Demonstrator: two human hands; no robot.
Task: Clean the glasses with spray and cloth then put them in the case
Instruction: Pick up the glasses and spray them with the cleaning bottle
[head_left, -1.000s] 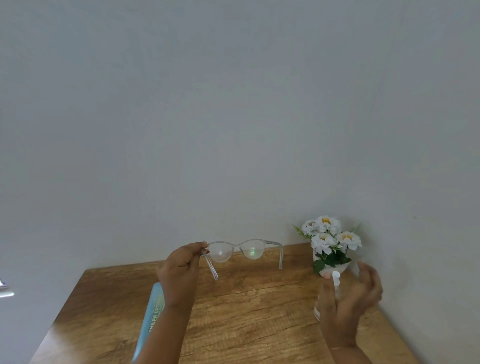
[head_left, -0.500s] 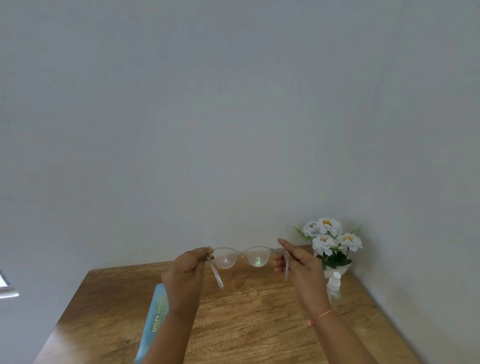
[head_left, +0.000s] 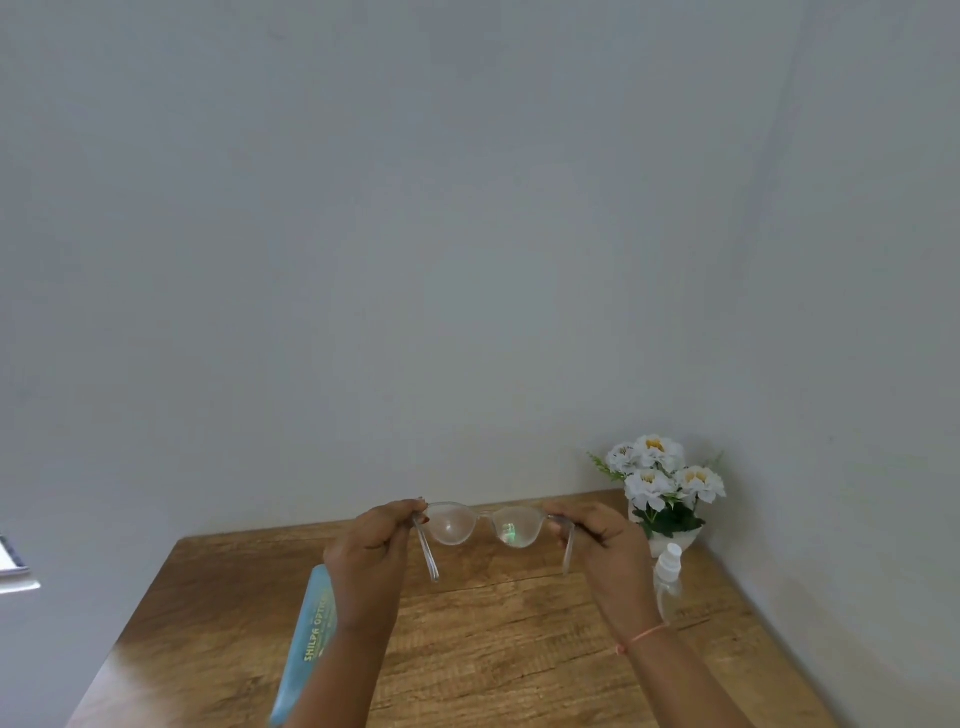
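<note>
We are pinching the glasses (head_left: 454, 527) with left hand (head_left: 371, 545) and right hand (head_left: 605, 543); a forearm is half-covering the case (head_left: 311, 629).

1. The left hand (head_left: 371, 545) is held at the left end of the clear-framed glasses (head_left: 483, 526), with its back turned to the camera. The frame near that hinge is pinched between the thumb and curled fingers.
2. The right hand (head_left: 605, 540) is held at the right end of the glasses, also back-up. That corner of the frame is gripped between the thumb and bent fingers.
3. The two hands are seen level with each other, one on each side of the glasses.
4. The left forearm (head_left: 337, 670) is extended from below and left of the glasses. The right forearm (head_left: 691, 680) is extended from below and right of them, and a thin orange thread (head_left: 641, 636) is worn at its wrist.
</note>
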